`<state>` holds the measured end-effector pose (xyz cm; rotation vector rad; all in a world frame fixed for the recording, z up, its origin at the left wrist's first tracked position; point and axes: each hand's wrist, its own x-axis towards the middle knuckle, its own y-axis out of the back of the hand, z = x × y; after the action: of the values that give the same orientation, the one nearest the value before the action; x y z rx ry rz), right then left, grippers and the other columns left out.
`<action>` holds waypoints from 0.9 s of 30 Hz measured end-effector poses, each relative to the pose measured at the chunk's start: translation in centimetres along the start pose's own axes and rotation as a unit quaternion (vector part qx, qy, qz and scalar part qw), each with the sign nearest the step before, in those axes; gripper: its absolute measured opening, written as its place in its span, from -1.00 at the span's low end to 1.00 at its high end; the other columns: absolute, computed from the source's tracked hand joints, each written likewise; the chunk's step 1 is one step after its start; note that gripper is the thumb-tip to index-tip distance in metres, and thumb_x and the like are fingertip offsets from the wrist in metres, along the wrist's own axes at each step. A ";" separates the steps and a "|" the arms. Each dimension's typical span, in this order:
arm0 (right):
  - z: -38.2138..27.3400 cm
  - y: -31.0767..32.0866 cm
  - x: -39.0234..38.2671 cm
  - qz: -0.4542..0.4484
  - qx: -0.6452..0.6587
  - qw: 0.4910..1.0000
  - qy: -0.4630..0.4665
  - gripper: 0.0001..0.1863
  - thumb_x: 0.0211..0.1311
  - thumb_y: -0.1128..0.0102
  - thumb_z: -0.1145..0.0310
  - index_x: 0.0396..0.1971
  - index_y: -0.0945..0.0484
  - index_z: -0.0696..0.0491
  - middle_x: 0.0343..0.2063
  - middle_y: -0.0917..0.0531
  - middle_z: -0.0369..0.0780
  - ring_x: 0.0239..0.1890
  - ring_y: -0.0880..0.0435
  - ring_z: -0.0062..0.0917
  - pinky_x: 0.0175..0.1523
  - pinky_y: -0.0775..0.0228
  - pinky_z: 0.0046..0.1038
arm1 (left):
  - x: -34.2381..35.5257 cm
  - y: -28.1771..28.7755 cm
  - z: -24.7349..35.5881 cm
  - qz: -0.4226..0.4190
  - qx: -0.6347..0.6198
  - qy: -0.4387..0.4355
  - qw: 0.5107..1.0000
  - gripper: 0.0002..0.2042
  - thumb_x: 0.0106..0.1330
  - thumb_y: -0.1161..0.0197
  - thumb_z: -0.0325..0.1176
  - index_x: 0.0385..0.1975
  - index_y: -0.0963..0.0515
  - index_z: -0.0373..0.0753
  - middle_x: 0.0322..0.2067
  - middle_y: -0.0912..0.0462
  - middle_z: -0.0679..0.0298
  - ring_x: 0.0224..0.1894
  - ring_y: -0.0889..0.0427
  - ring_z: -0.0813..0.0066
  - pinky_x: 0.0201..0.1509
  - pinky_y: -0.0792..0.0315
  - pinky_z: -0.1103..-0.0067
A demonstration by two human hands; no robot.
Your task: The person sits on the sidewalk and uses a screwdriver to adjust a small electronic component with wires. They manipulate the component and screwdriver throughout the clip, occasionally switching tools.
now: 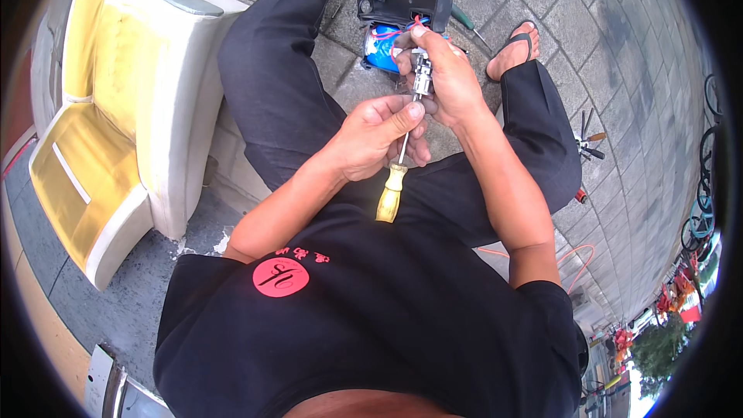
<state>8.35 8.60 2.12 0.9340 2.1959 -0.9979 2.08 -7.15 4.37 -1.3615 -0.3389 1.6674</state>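
Note:
My left hand is closed around the metal shaft of a screwdriver. Its yellowish handle hangs below the fingers, pointing back toward my lap. My right hand pinches a small silver-and-white metal part between thumb and fingers. The shaft's upper end meets the near end of that part; the exact contact is hidden by my fingertips. Red wires run close by the right fingers. Just beyond, on the paving, lies an opened black case with a blue-wrapped pack, partly covered by my right hand.
A green-handled screwdriver lies beside the case, near my sandaled right foot. Several hand tools sit on the paving beyond my right knee. To the left stands a yellow-and-white padded seat. An orange cord trails at the right.

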 end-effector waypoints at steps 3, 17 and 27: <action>0.6 0.8 0.7 -0.031 0.030 0.999 -0.023 -0.65 0.41 -0.23 0.04 -0.25 -0.59 0.07 -0.44 -0.60 -0.31 -0.43 -0.56 -0.66 -0.38 -0.41 -0.58 | 0.0 0.1 -0.2 -0.002 -0.008 0.000 1.000 -0.68 0.57 -0.20 -0.15 0.03 -0.53 -0.32 -0.31 -0.59 0.33 -0.34 -0.75 0.38 -0.21 -0.67 0.44; 0.5 1.2 0.9 -0.027 0.024 0.999 -0.031 -0.66 0.41 -0.19 0.03 -0.33 -0.54 0.04 -0.54 -0.58 -0.31 -0.57 -0.49 -0.64 -0.47 -0.32 -0.55 | 0.1 0.3 -0.7 -0.042 -0.063 0.012 0.997 -0.66 0.58 -0.17 -0.09 0.05 -0.56 -0.26 -0.30 -0.61 0.36 -0.32 -0.75 0.39 -0.19 -0.67 0.40; 0.6 0.5 0.4 0.029 0.007 0.999 -0.017 -0.65 0.41 -0.18 0.05 -0.27 -0.62 0.08 -0.40 -0.62 -0.29 -0.43 -0.58 -0.61 -0.38 -0.37 -0.51 | 0.3 -0.5 -0.5 0.028 0.023 0.008 0.999 -0.73 0.54 -0.25 -0.18 -0.09 -0.56 -0.30 -0.36 -0.61 0.32 -0.30 -0.79 0.34 -0.17 -0.72 0.42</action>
<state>8.64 8.51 1.28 0.9752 2.1230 -0.9969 2.80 -6.81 4.30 -1.3606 -0.2544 1.6990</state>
